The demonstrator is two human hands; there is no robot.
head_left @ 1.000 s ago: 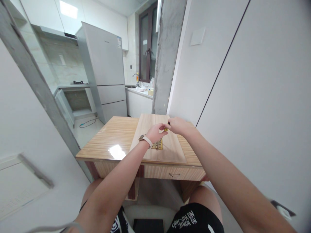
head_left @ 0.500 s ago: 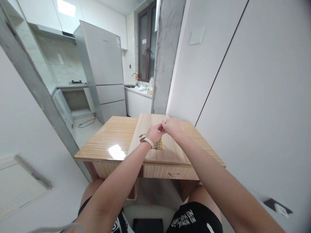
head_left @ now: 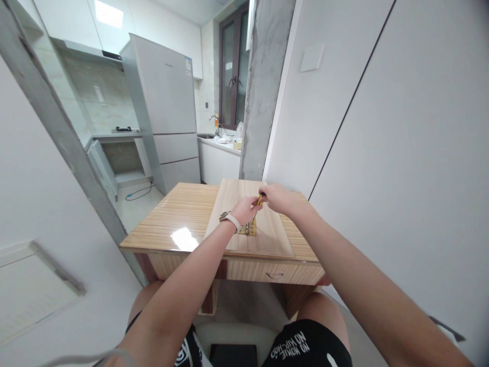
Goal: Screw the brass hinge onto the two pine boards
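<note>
A screwdriver [head_left: 260, 199] with a yellow and black handle slants over the boards, its thin shaft running down toward a brass hinge [head_left: 252, 228]. Closed fingers of my right hand [head_left: 278, 198] grip the top of its handle. My left hand [head_left: 244, 208], with a watch on the wrist, pinches lower down on the same tool. The hinge lies flat across the seam between two pale wooden boards [head_left: 269, 234], partly covered by my left wrist. Whether the screwdriver's tip touches a screw is too small to tell.
The boards rest on a wood-grain table [head_left: 164, 216] with a drawer [head_left: 275, 275] in front. A white wall panel [head_left: 382, 178] stands close on the right. Beyond are a fridge [head_left: 171, 102], a sink counter [head_left: 219, 158] and a concrete pillar [head_left: 263, 92].
My right hand has shifted slightly right and turned on the handle, so more of the yellow handle shows. My left hand stays near the same spot. The view has moved a little.
</note>
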